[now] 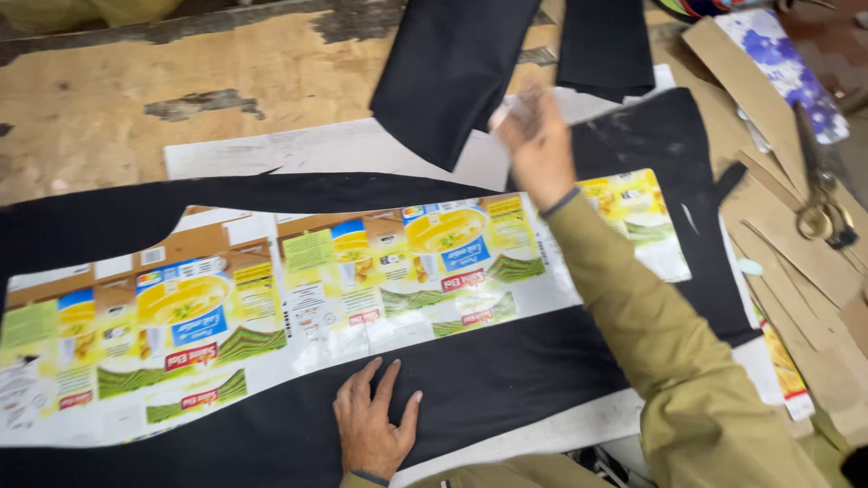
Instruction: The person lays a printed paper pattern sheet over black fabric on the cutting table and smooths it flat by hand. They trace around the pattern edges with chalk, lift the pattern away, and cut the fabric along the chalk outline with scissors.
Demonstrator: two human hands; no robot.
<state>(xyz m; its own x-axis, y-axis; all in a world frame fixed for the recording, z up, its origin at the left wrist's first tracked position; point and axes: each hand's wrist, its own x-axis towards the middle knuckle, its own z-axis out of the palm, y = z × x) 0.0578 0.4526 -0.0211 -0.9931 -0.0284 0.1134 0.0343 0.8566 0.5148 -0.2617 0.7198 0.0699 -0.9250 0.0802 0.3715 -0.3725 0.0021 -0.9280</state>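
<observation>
A long pattern piece of printed food-carton card (271, 307) lies flat on a sheet of black cloth (506, 380) spread over the table. My left hand (372, 425) rests palm down on the black cloth just below the card's lower edge, fingers spread. My right hand (535, 145), in an olive sleeve, is raised and blurred above the card's right end; it seems to pinch a small pale piece, possibly chalk, though the blur hides it.
Two more black cloth pieces (452, 63) hang over the table's far edge. Scissors (818, 190) lie on brown cardboard patterns (796, 244) at the right. A blue-and-white floral piece (787, 63) sits at the top right. White board (334, 149) underlies the cloth on a worn wooden table (136, 99).
</observation>
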